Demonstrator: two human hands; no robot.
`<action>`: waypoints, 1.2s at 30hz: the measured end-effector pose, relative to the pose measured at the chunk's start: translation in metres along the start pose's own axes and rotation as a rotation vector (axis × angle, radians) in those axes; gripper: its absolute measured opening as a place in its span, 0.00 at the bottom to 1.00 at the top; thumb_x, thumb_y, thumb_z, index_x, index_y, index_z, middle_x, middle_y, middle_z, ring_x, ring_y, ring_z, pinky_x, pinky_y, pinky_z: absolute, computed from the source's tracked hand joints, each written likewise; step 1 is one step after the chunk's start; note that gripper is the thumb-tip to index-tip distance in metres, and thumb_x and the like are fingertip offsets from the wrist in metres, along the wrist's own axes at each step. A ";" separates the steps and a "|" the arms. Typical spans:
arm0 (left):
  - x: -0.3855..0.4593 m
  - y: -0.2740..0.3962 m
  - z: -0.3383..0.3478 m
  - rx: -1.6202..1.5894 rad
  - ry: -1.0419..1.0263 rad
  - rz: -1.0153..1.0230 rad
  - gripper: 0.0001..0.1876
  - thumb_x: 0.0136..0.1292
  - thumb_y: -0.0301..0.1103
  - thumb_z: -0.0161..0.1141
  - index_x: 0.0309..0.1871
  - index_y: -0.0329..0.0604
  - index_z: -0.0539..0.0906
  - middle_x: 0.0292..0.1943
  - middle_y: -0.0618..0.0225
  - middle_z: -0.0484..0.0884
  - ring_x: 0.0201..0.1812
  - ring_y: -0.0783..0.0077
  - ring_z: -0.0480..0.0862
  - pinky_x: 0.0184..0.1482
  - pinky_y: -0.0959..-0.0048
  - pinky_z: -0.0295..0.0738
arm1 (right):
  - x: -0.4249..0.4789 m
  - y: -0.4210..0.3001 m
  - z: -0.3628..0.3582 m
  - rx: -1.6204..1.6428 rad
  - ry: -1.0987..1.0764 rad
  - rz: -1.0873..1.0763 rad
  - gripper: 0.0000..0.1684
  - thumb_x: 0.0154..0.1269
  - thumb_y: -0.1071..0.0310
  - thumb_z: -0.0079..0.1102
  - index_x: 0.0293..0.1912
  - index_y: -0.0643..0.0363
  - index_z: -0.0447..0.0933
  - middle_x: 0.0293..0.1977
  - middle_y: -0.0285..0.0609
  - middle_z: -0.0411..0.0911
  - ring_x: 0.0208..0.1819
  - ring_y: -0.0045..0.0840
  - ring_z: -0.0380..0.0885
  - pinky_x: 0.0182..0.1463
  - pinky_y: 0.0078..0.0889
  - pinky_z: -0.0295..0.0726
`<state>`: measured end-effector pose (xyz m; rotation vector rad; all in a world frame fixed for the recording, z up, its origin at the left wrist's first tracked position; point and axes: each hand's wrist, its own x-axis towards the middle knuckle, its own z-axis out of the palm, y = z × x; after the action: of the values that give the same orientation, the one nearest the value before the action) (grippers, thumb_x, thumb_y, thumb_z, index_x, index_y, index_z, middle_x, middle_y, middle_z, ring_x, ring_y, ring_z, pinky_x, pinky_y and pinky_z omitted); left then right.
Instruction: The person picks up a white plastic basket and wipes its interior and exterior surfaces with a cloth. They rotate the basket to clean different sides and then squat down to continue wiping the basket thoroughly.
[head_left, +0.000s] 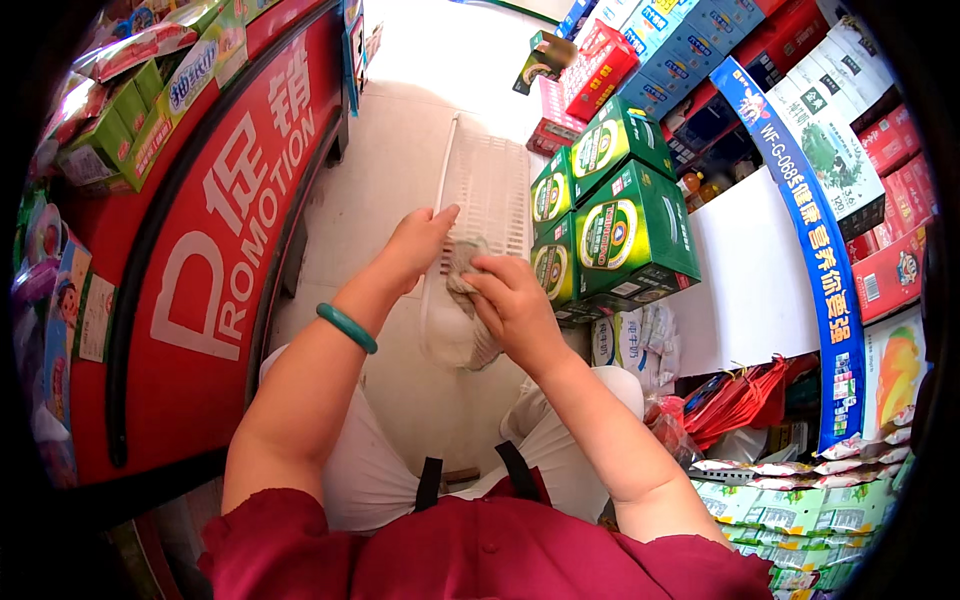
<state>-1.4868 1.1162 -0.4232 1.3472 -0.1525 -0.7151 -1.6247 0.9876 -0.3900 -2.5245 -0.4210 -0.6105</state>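
Note:
A long white plastic basket (484, 176) with slotted sides stands out in front of my body, above the tiled floor. My left hand (418, 247) is at its left long side, thumb up along the rim, fingers hidden behind the wall. With bent fingers my right hand (517, 300) pinches a crumpled greyish cloth (459, 279), which lies against the basket near its closer end. Part of the cloth hangs down over that end. A green bangle circles my left wrist.
At the left stands a red promotion counter (225, 247) with packaged goods on top. Green beer cartons (622, 232) are stacked close to the basket's right side. Behind them are milk cartons (675, 60) and a white panel (739, 277). Red plastic bags (739, 405) lie lower right.

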 end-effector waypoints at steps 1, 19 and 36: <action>-0.006 0.004 0.003 0.052 -0.011 -0.017 0.20 0.71 0.46 0.51 0.50 0.36 0.72 0.40 0.62 0.79 0.36 0.73 0.80 0.35 0.69 0.79 | -0.003 0.001 -0.003 -0.026 0.026 0.017 0.15 0.51 0.76 0.64 0.42 0.58 0.78 0.45 0.43 0.75 0.49 0.40 0.73 0.53 0.38 0.74; -0.011 -0.019 0.025 0.041 0.037 0.134 0.22 0.70 0.50 0.53 0.36 0.35 0.71 0.33 0.64 0.76 0.32 0.76 0.75 0.33 0.72 0.73 | 0.031 0.016 0.001 -0.211 0.126 0.002 0.16 0.53 0.76 0.58 0.44 0.59 0.79 0.45 0.41 0.78 0.49 0.37 0.74 0.55 0.39 0.72; -0.035 0.038 -0.004 0.323 -0.212 0.017 0.17 0.68 0.41 0.55 0.38 0.31 0.78 0.29 0.67 0.79 0.28 0.76 0.78 0.32 0.72 0.76 | 0.006 0.032 -0.051 -0.151 0.239 0.144 0.13 0.55 0.77 0.59 0.43 0.60 0.78 0.42 0.45 0.77 0.46 0.41 0.74 0.51 0.39 0.74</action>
<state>-1.4977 1.1403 -0.3786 1.5713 -0.4641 -0.8433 -1.6244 0.9346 -0.3603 -2.5527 -0.1089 -0.9039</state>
